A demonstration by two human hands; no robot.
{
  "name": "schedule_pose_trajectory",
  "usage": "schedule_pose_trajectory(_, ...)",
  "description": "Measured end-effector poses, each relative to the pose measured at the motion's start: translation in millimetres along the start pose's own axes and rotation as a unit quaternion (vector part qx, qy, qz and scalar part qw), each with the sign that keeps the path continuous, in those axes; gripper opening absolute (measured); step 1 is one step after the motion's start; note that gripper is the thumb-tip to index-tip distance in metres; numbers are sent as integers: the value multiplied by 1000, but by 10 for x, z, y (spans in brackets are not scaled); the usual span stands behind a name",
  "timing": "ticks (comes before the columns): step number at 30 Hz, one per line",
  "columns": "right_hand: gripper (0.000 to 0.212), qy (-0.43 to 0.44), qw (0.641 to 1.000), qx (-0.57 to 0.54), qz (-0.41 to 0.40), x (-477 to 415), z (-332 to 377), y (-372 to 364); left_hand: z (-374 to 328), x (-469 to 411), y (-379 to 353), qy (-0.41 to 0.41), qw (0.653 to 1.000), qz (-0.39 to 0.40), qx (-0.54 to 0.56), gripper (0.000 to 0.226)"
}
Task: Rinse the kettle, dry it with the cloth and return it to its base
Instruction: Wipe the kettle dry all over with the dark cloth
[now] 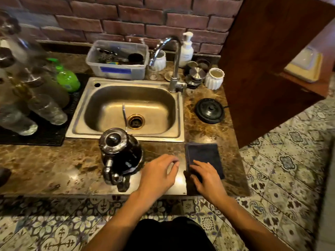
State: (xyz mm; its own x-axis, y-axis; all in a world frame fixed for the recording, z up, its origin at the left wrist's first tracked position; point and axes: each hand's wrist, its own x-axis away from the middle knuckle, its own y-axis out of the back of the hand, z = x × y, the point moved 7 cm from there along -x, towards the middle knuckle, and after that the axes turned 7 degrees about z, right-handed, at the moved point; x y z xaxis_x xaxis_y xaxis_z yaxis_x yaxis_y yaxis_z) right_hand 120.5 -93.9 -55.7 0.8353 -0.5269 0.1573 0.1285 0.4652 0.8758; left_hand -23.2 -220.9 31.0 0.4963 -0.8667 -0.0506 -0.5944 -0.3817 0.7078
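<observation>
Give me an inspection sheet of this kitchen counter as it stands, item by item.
Surface: brown marble counter around a steel sink.
Job's things: black kettle upright on the counter before the sink; dark cloth folded to its right; kettle base bare, right of the sink.
Clutter: plastic tub, green bottle, glasses on a black mat, pump bottle, white pot.
Hands: left hand hovers between kettle and cloth, holding nothing; right hand rests on the cloth.
Cables: a cord leaves the base toward the wooden panel.
Surroundings: brick wall, patterned floor tiles.
</observation>
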Motion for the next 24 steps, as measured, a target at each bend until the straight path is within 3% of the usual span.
schedule_pose_trajectory(6,28,-138,990,-32,-11,233,-902,231,-180,-180,-1041,-16,984,151,-90,28)
schedule_pose_trajectory(11,25,-285,941,-180,24,198,-1257,267,-318,-276,-1523,6,972,207,-109,35)
schedule_pose_trajectory(16,24,-385,878,-281,54,95,-1455,177,-319,-293,-1727,47,967,218,-120,37)
schedule_pose_trajectory(20,29,-383,847,-359,85,36,-1495,97,-325,-308,-1748,68,971,201,-112,37)
schedule_pose_trajectory(24,11,-369,788,-488,73,-23,-1441,106,-335,-349,-1719,86,977,165,-108,44)
